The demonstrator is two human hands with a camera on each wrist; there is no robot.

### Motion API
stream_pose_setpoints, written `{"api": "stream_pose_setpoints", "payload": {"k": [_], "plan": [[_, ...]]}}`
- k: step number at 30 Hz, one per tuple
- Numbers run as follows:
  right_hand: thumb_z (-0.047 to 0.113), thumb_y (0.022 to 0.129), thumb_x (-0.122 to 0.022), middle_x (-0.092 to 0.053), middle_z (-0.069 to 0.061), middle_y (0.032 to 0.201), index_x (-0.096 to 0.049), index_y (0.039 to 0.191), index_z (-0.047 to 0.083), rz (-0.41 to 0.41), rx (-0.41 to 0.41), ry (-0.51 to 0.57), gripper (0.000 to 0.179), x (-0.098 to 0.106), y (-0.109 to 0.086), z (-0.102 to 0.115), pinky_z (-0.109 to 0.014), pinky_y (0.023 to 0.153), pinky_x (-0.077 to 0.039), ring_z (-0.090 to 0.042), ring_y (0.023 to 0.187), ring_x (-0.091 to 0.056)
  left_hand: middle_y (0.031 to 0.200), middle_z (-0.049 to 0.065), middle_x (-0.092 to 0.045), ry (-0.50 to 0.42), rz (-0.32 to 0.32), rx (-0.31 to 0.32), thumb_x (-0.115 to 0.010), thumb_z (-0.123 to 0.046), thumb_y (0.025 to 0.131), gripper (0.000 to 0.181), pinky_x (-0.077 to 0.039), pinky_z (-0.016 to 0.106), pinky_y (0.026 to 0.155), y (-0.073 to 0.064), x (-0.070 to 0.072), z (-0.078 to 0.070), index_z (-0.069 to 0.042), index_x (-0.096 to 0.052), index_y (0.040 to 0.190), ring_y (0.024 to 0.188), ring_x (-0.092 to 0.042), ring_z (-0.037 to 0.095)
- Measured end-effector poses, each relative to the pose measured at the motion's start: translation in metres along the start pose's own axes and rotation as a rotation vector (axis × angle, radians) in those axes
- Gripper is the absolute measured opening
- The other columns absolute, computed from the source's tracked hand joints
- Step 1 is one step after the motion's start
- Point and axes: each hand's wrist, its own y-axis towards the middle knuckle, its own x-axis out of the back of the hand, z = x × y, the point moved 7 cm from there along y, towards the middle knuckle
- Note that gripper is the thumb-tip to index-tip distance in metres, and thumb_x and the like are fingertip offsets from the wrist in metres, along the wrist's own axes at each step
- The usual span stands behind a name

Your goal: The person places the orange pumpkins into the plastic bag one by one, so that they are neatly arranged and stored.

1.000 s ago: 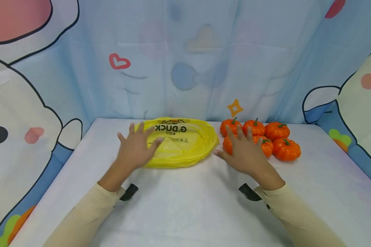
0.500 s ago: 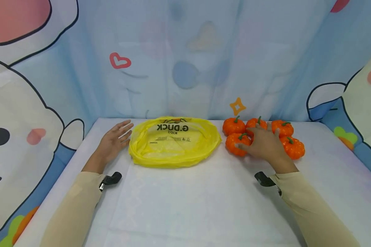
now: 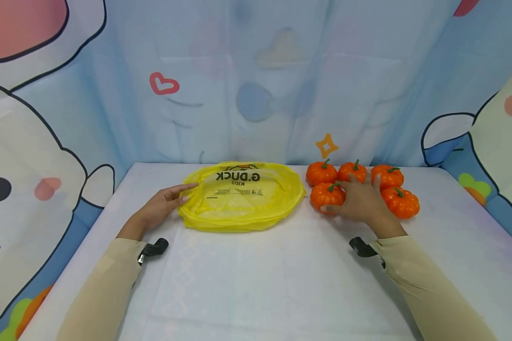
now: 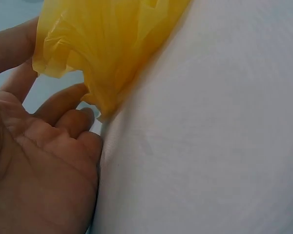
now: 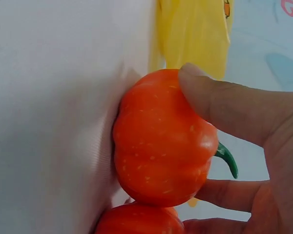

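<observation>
A yellow plastic bag (image 3: pixel 239 208) with mirrored "G.DUCK" print lies flat at the back of the table. My left hand (image 3: pixel 155 210) is at its left edge, fingers loosely extended, one straight finger over the plastic. The left wrist view has the fingers (image 4: pixel 58 105) beside the hanging edge of the bag (image 4: pixel 112 44). Over the front row of glossy orange toy pumpkins (image 3: pixel 403 203) is my right hand (image 3: pixel 360 201). In the right wrist view its thumb lies on one pumpkin (image 5: pixel 161 141) with a green stem, fingers on the far side. The hand hides another pumpkin in the head view.
Several pumpkins stand close together in two rows, right of the bag; a back-row pumpkin (image 3: pixel 321 174) sits close to the bag's right end. A white cloth covers the table (image 3: pixel 256 279). Behind it hangs a blue cartoon-print curtain (image 3: pixel 205 123).
My left hand first swung out to the left, then came in to the bag's left edge. My right hand moved right onto the pumpkins and has stayed there, the thumb at a front one.
</observation>
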Motion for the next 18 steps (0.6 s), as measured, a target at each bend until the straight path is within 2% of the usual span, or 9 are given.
{"api": "stream_pose_setpoints", "payload": {"k": [6,10,14,18], "plan": [[0.062,0.08,-0.069,-0.036,-0.039,0.147,-0.052,0.134,-0.01,0.0,0.0,0.012,0.091,-0.0012,0.0015,0.0027,-0.077,0.111,0.006,-0.069,0.138,0.0,0.166,0.003,-0.018,-0.049,0.023,-0.069,-0.058,-0.022,0.1,0.058,-0.005,0.052,0.125,0.0,-0.0012,-0.002,-0.017,-0.036,0.154,0.155,-0.007,0.026],[0.061,0.079,-0.071,-0.038,-0.039,0.145,-0.049,0.132,-0.016,-0.007,-0.001,0.044,0.096,-0.0006,0.0019,0.0041,-0.074,0.113,0.006,-0.067,0.139,-0.001,0.166,-0.002,-0.019,-0.089,0.033,-0.063,-0.058,-0.019,0.1,0.063,-0.02,0.038,0.124,0.0005,-0.0026,-0.0027,-0.024,-0.031,0.156,0.153,-0.018,0.02],[0.06,0.078,-0.072,-0.044,-0.038,0.142,-0.049,0.132,-0.016,-0.013,0.002,0.069,0.096,0.0013,0.0011,0.0059,-0.074,0.113,0.006,-0.067,0.14,-0.001,0.164,0.0,-0.025,-0.099,0.033,-0.049,-0.059,-0.018,0.099,0.065,-0.039,0.016,0.109,-0.0005,-0.0035,-0.0037,-0.028,-0.029,0.156,0.148,-0.031,0.019],[0.061,0.078,-0.072,-0.046,-0.04,0.139,-0.047,0.133,-0.017,-0.024,-0.001,0.09,0.098,0.0079,-0.0023,0.0086,-0.073,0.114,0.006,-0.066,0.14,-0.003,0.163,0.005,-0.028,-0.11,0.042,-0.055,-0.059,-0.017,0.099,0.066,-0.043,0.009,0.1,-0.0018,-0.0047,-0.0051,-0.025,-0.028,0.157,0.141,-0.041,0.012]]}}
